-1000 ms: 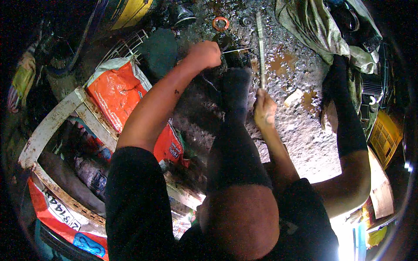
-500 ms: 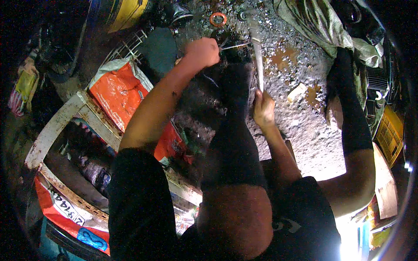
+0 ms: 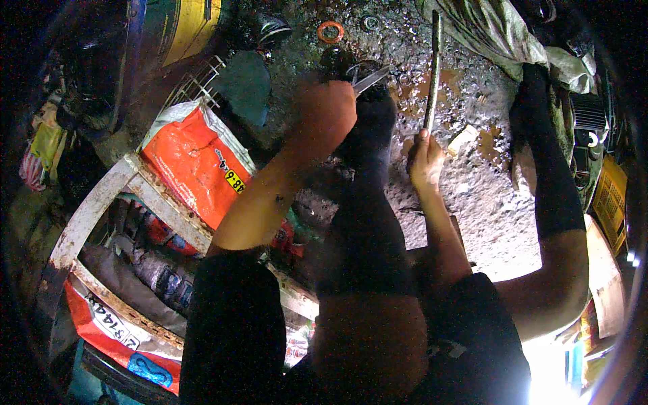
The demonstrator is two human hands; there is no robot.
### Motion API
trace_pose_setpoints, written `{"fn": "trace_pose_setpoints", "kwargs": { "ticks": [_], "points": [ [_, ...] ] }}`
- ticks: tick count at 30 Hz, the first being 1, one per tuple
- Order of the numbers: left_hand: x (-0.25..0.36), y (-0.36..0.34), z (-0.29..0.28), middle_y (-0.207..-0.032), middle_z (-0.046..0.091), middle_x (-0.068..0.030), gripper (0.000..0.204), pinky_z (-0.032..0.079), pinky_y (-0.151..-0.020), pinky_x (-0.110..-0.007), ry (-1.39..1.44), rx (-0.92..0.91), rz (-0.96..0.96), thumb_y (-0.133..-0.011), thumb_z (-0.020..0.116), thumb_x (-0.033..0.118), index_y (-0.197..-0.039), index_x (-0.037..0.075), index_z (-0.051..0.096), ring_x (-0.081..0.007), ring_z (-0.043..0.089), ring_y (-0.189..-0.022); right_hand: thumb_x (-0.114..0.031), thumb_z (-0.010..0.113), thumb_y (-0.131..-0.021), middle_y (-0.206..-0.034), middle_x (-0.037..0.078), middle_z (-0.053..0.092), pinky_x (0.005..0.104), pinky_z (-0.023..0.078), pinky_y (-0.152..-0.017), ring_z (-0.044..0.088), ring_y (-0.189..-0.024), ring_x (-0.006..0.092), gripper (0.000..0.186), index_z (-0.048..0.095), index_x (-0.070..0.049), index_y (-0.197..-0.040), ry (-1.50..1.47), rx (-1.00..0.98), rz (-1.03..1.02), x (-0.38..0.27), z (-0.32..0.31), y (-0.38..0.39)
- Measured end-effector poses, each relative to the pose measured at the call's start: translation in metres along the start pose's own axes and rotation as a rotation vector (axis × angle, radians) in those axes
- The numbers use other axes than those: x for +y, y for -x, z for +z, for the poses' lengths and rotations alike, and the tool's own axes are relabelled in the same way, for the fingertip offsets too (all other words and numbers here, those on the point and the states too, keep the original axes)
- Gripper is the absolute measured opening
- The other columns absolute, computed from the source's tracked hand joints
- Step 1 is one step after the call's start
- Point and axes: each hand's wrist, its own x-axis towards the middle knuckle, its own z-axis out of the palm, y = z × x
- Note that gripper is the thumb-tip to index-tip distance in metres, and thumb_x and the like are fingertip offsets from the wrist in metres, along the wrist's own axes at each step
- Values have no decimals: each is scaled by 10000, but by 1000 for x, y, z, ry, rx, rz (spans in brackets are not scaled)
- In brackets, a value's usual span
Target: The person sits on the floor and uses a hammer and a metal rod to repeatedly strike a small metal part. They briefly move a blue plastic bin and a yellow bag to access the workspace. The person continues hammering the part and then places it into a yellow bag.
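My left hand (image 3: pixel 331 113), blurred by motion, is closed around a flat grey metal blade-like tool (image 3: pixel 372 79). Its tip points up and to the right, beyond the dark end of my leg; the grip is hidden in the fist. Farther right, my right hand (image 3: pixel 426 162) grips the lower end of a long, pale, narrow bar (image 3: pixel 434 74). The bar stands out nearly straight away from me, apart from the blade. Beyond the left hand an orange ring (image 3: pixel 331 32) and a small grey ring (image 3: pixel 371 23) lie on the wet ground.
A rusty white frame (image 3: pixel 94 202) stands at left, beside an orange-red sack (image 3: pixel 196 158) and a wire rack (image 3: pixel 197 84). A pale block (image 3: pixel 462 140) lies right of the bar. Grey cloth (image 3: pixel 493 34) hangs at far right, above a yellow crate (image 3: pixel 609 196).
The bar has swung to the right, away from the left hand's tool, and my right hand has shifted right. My left hand has turned and come slightly nearer, showing the blade broadside.
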Motion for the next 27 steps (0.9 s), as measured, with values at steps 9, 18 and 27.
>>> {"fn": "trace_pose_setpoints", "kwargs": {
  "ticks": [9, 18, 27],
  "points": [
    [-58, 8, 40, -782, 671, -157, 125, 560, -665, -446, -141, 106, -12, -788, 592, 144, -862, 52, 633, -332, 683, -752, -386, 440, -1012, -550, 124, 475, 390, 370, -490, 426, -499, 204, 487, 554, 11, -753, -37, 3, 83, 0, 3, -3],
    [-78, -29, 21, -869, 677, -246, 296, 537, -737, -471, 176, -419, 12, -770, 633, 253, -897, -13, 654, -393, 672, -815, -360, 439, -1017, -535, 47, 490, 336, 383, -471, 461, -483, 145, 472, 538, -10, -717, -2, 10, 75, -13, 0, -1],
    [-96, -33, 46, -878, 687, -21, 316, 490, -584, -313, 943, -1188, 153, -803, 733, 283, -961, 18, 665, -138, 590, -678, -394, 369, -1034, -524, 25, 509, 287, 365, -443, 465, -454, 116, 490, 491, -56, -701, 10, -13, 38, 9, 3, -5]
  ]
}}
